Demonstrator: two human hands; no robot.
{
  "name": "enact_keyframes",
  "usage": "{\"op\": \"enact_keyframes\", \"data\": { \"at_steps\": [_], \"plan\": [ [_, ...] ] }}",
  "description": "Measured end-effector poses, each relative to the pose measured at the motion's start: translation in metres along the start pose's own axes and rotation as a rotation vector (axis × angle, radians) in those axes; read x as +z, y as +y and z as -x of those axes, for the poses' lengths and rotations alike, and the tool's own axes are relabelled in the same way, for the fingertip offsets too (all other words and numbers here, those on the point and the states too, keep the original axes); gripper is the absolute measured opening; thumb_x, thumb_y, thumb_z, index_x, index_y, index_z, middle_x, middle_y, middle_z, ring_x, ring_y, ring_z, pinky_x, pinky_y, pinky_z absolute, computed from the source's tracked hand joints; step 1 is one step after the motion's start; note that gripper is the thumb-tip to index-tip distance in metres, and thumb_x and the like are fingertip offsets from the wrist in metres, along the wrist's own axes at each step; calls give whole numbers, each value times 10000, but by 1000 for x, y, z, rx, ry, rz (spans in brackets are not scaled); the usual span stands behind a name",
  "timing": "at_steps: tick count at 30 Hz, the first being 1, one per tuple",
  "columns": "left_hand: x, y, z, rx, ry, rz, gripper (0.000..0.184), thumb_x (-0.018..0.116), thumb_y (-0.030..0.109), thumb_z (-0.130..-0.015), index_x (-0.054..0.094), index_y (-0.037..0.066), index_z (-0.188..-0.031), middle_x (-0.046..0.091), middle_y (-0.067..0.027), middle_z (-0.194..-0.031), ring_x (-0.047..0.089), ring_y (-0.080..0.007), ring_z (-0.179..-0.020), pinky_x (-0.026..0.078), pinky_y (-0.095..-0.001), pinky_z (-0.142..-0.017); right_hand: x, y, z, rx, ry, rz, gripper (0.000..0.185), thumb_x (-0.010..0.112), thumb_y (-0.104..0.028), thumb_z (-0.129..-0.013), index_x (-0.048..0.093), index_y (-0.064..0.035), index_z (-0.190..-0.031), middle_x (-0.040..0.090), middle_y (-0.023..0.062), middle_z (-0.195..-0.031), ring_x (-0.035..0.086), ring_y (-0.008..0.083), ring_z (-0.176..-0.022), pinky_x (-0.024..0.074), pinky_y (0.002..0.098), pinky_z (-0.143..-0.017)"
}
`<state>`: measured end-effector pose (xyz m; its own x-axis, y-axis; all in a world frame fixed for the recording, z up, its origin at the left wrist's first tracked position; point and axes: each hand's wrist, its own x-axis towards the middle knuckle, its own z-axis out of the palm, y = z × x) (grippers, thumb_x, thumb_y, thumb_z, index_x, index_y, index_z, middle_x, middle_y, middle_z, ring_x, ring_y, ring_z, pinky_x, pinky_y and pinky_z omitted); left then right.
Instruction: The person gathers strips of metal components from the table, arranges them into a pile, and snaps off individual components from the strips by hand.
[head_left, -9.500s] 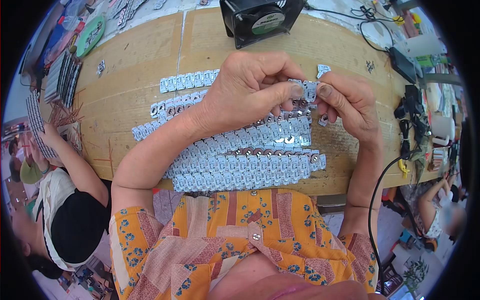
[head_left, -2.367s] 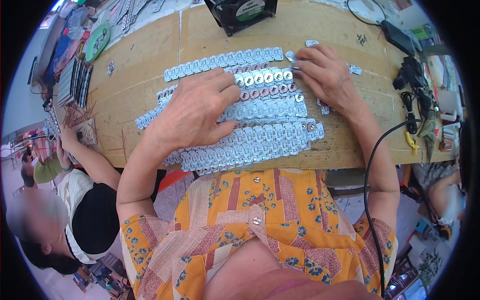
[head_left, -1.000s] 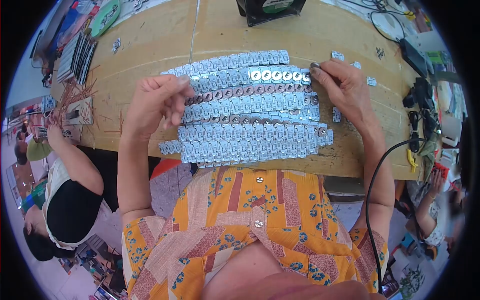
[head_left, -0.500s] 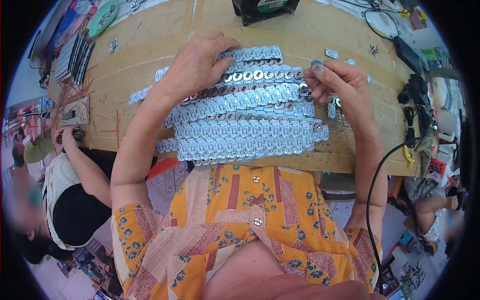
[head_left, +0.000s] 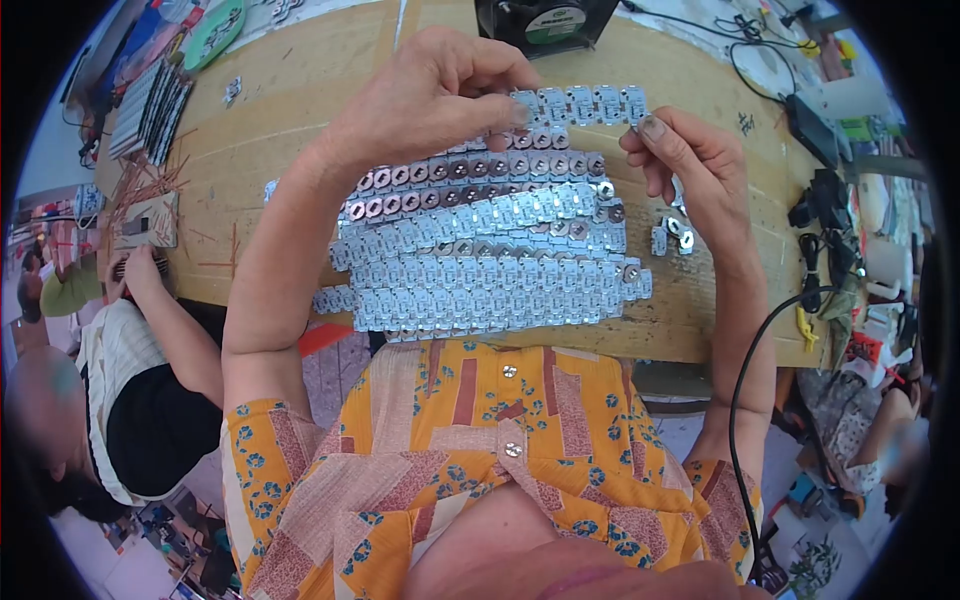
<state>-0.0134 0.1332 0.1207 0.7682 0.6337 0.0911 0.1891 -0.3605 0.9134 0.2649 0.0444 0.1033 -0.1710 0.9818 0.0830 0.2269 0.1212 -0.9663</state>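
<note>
Between thumb and fingers, my left hand [head_left: 440, 100] grips a strip of small white circuit-board pieces [head_left: 580, 105], raised at the back of the pile. My right hand [head_left: 695, 160] is closed in a pinch at the strip's right end, its fingertips covering most of a small round metal part. Below lie many more linked strips [head_left: 480, 285] in overlapping rows. Some show pale board faces, others round metal discs. Part of the rows is hidden under my left forearm.
A few loose pieces [head_left: 672, 240] lie right of the strips. A black fan-like box [head_left: 545, 20] stands at the back. Black cables [head_left: 820, 235] run along the right. At left are stacked striped panels [head_left: 150, 115], thin copper-coloured sticks [head_left: 135, 190] and a co-worker's hand [head_left: 145, 265].
My left hand has moved up and right, lifting the top strip and bringing it to the right. The round part in my right hand now meets the strip's end.
</note>
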Motion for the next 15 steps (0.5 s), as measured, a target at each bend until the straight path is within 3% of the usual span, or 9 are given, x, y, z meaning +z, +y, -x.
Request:
{"op": "enact_keyframes", "data": {
  "at_steps": [15],
  "plan": [
    [-11, 0, 7, -22, -83, 59, 186, 702, 49, -915, 704, -26, -1085, 715, -35, -888, 646, -61, -698, 560, -215, -640, -7, -6, -5, -72, -152, 38, 265, 619, -221, -1023, 718, 4, -922, 667, 7, -776, 549, 40, -634, 415, 196, -551]
  ]
}}
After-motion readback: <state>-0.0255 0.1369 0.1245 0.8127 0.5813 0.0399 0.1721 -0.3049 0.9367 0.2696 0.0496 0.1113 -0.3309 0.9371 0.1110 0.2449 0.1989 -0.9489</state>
